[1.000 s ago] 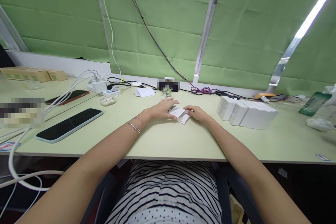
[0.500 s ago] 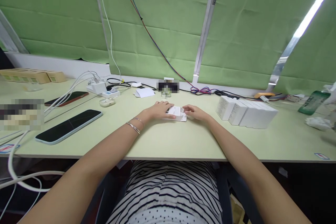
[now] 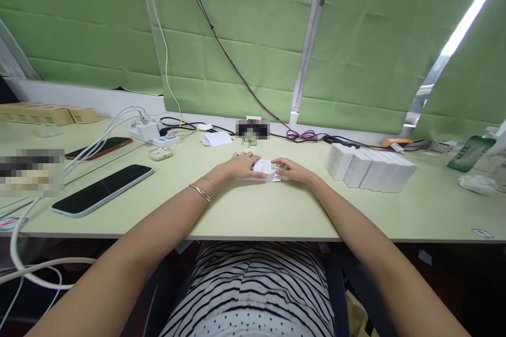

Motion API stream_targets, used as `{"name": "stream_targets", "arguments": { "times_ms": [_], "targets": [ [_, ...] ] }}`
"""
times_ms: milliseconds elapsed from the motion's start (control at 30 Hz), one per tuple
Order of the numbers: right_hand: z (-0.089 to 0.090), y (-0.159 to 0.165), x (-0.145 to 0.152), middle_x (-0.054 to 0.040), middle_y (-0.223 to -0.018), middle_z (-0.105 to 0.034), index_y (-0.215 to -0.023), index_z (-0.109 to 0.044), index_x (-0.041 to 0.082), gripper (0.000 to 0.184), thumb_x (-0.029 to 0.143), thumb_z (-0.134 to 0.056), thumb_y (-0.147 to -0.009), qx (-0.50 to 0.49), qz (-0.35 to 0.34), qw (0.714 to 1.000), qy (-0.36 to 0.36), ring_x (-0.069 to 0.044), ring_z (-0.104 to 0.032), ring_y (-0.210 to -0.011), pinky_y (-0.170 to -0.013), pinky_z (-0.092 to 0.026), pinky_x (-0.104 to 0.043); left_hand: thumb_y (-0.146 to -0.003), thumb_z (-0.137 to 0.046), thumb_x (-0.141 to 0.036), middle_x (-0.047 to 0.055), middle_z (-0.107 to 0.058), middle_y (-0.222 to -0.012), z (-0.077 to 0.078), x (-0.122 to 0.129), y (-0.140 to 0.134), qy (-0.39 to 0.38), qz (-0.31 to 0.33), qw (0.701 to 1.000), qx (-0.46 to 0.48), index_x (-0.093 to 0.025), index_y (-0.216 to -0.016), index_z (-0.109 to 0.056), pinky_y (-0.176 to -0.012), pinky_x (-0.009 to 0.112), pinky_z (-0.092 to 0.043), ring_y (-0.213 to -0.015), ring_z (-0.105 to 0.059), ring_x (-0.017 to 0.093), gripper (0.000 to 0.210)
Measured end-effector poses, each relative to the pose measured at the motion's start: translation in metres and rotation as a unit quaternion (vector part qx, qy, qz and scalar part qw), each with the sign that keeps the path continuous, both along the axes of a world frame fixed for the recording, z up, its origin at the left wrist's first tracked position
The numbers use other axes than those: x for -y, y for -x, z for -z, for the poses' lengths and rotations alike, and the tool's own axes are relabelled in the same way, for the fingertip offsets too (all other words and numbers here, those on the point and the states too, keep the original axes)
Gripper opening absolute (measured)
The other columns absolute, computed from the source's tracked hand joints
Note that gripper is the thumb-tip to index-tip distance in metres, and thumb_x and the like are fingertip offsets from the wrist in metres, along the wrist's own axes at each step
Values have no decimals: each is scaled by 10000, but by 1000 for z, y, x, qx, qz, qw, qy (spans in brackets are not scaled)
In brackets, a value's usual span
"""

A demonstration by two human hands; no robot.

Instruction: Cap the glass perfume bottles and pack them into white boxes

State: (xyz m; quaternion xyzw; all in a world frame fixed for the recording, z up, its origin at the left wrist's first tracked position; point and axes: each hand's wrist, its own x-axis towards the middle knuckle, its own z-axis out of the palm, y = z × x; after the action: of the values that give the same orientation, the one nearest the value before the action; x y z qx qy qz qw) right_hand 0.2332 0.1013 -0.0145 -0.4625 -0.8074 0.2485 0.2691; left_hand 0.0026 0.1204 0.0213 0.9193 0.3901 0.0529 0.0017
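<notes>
A small white cardboard box (image 3: 265, 168) with fine print on top lies flat on the table in front of me. My left hand (image 3: 242, 166) is wrapped over its left end, thumb along the near side, fingers behind. My right hand (image 3: 291, 169) is at the box's right end, where a flap sticks out; its fingertips pinch or press at that end. Part of the box is hidden under the left hand.
To the right stands a row of several white boxes (image 3: 369, 167). A phone (image 3: 103, 189), a white earbud case (image 3: 160, 153) and folded white paper (image 3: 216, 139) lie to the left. Cables (image 3: 304, 136) run along the back; a green bottle (image 3: 472, 151) lies far right.
My right fingers have moved slightly left, closer onto the flap end of the box. The left hand keeps its grip on the box.
</notes>
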Motion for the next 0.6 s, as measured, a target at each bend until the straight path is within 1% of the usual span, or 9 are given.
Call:
{"name": "stream_targets", "arguments": {
  "times_ms": [100,167,300,367,433,500,600],
  "targets": [
    [-1,3,1,-89,-1216,-496,-1207,-470,188,442,347,-540,-802,-2,17,1000,6,-177,-525,-985,-891,-417,-362,-693,-370,-749,143,-516,-1154,0,0,-1,-3,-1,1000,0,-192,-1247,-431,-872,440,-311,-1063,-448,321,788],
    [0,5,1,-93,-1213,-492,-1219,-444,177,491,356,-569,-779,-25,10,1000,12,-163,-532,-947,-877,-432,-357,-697,-372,-742,147,-515,-1157,0,1,-1,-4,-4,1000,0,-190,-1244,-431,-871,443,-311,-1065,-447,321,779],
    [2,5,-1,-90,-1258,-449,-1222,-407,204,638,337,-687,-664,-80,-29,995,45,-160,-526,-951,-861,-459,-352,-706,-377,-728,148,-518,-1164,-1,3,-2,-5,-7,1000,-2,-191,-1244,-427,-874,441,-310,-1077,-443,321,761],
    [4,4,-3,-89,-1265,-435,-1202,-405,212,669,307,-721,-619,-98,-32,993,54,-156,-526,-950,-871,-459,-359,-708,-378,-725,148,-520,-1164,-2,3,-2,-4,-9,1000,-4,-194,-1239,-432,-874,439,-310,-1076,-445,320,753],
    [5,4,-4,-88,-1238,-447,-1155,-423,205,647,291,-737,-596,-111,-18,992,51,-155,-525,-957,-891,-452,-371,-708,-381,-723,149,-518,-1169,-2,3,-3,-4,-12,1000,-5,-195,-1237,-433,-874,437,-309,-1079,-444,320,749],
    [7,4,-5,-79,-1193,-475,-1085,-451,199,585,291,-744,-587,-122,-8,991,51,-155,-533,-955,-905,-446,-388,-706,-382,-723,149,-514,-1178,-2,3,-3,-3,-15,1000,-6,-199,-1239,-429,-875,436,-308,-1086,-440,321,749],
    [9,4,-6,-64,-1210,-469,-963,-490,201,464,295,-744,-587,-140,-18,988,59,-146,-556,-943,-920,-438,-401,-704,-384,-722,143,-514,-1179,-1,3,-3,-1,-18,1000,-7,-210,-1242,-425,-879,430,-307,-1090,-439,319,744]
  ]
}}
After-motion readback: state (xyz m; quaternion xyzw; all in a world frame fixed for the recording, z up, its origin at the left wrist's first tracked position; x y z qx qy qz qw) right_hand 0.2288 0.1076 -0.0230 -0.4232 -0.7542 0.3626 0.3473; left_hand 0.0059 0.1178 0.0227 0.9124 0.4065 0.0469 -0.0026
